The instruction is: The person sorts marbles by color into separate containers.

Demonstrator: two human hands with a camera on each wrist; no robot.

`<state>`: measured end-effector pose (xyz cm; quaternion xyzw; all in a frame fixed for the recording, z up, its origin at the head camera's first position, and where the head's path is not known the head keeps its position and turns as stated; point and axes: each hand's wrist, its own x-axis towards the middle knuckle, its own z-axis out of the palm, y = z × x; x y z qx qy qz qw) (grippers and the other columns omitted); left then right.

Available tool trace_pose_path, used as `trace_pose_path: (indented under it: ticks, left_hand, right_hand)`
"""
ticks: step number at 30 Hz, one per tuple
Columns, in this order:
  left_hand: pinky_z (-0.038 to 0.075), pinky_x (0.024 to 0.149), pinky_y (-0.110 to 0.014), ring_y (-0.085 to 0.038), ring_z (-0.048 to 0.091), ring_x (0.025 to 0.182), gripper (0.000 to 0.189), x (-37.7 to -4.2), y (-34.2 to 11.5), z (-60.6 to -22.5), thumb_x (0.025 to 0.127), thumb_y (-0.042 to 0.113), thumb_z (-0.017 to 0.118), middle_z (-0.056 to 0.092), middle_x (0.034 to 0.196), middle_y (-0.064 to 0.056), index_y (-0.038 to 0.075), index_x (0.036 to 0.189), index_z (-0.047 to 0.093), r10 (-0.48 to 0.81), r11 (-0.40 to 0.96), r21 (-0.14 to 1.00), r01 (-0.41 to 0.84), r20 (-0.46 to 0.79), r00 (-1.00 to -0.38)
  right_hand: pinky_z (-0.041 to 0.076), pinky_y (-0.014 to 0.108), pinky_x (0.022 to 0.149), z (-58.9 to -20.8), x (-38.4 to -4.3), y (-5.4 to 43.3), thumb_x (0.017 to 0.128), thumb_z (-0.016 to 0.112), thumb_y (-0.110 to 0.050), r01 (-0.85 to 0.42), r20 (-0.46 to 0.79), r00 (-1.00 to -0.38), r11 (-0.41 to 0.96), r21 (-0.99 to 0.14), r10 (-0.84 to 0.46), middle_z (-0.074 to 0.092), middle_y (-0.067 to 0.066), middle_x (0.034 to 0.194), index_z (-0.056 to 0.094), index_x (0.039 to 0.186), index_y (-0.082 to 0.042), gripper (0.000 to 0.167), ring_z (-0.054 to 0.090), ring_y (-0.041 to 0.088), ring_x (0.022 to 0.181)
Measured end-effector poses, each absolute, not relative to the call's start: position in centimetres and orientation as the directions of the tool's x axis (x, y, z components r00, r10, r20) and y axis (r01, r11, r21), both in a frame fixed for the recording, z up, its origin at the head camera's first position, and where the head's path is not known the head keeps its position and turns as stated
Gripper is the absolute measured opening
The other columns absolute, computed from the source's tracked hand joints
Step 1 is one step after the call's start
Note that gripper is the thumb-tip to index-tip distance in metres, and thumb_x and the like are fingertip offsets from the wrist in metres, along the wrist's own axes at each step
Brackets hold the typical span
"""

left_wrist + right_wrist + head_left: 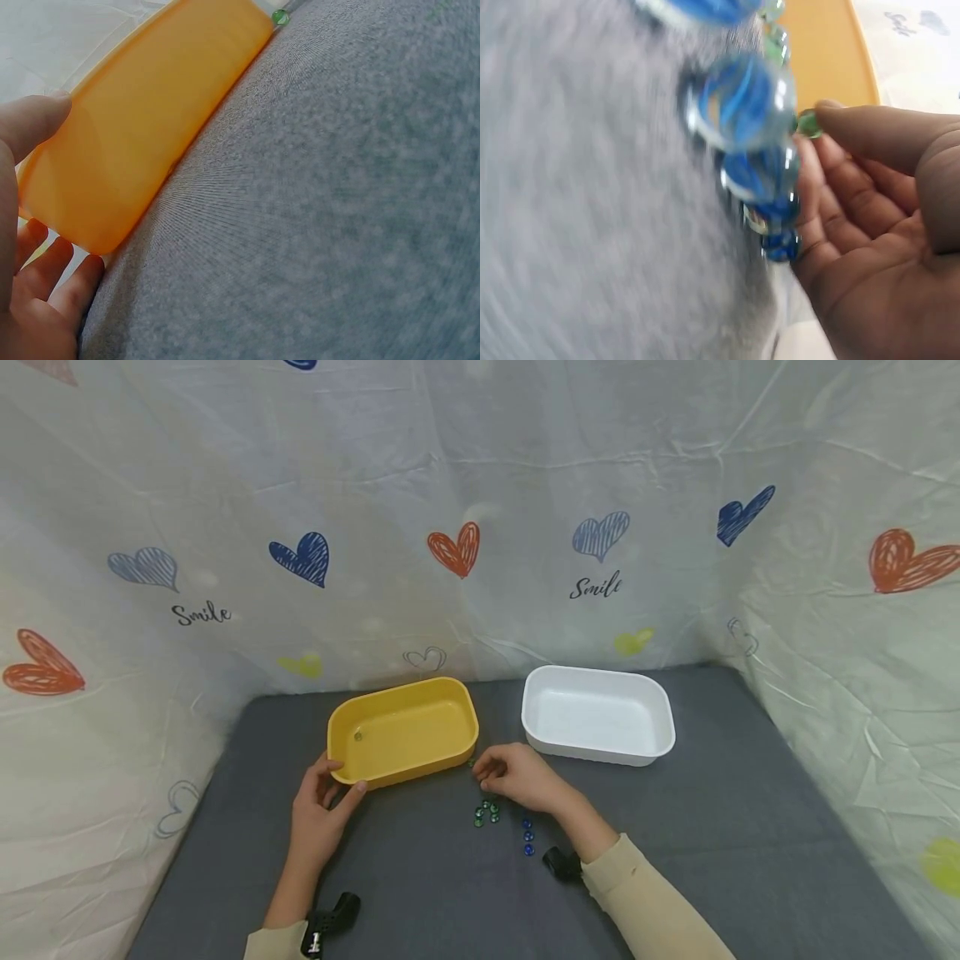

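My left hand (318, 814) grips the near-left corner of a yellow tray (408, 771), thumb on its near side; in the left wrist view the fingers curl at its end. One small glass marble (357, 737) lies inside. Just off the tray's near-right corner, my right hand (521, 774) has curled fingers. Its thumb and fingertips pinch a green marble (808, 124), partly hidden by the thumb in the right wrist view. Several green marbles (494, 817) lie on the cloth below that hand, and blue marbles (528, 836) form a short row to their right.
A white tray (598, 752) stands at the back right, beyond the right hand. Dark grey cloth (420, 885) covers the table. A pale curtain (510, 627) printed with hearts hangs behind and along both sides. Each wrist wears a black camera (561, 864).
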<state>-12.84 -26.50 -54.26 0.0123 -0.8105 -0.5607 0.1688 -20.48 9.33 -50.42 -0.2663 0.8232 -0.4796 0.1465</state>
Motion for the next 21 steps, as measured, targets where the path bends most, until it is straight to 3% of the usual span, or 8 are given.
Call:
trace_pose_path:
  ticks: [15, 21]
  left_hand:
    - [0.046, 0.106, -0.011, -0.033, 0.043, 0.156, 0.051, -13.0, -26.6, -54.3, 0.098, 0.005, 0.083, 0.038, 0.173, -0.012, -0.001, 0.14, 0.055, -0.22, 0.357, 0.92, 0.16, 0.25, -0.943]
    - [0.046, 0.106, -0.011, -0.035, 0.043, 0.156, 0.049, -13.0, -26.5, -54.4, 0.098, 0.005, 0.083, 0.039, 0.173, -0.013, -0.001, 0.139, 0.056, -0.219, 0.365, 0.916, 0.165, 0.256, -0.941]
  right_hand:
    - [0.062, 0.035, 0.087, -47.3, -21.2, 9.2, 0.1, 0.078, -0.008, -0.335, 0.086, -0.846, 0.398, -0.854, -0.527, 0.078, 0.003, 0.11, 0.078, 0.118, -0.005, 0.018, 0.071, 0.014, 0.098]
    - [0.061, 0.037, 0.094, -46.3, -21.5, 8.9, 0.101, 0.078, -0.007, -0.357, 0.134, -0.849, 0.366, -0.859, -0.511, 0.077, 0.002, 0.112, 0.078, 0.118, -0.005, 0.018, 0.071, 0.015, 0.102]
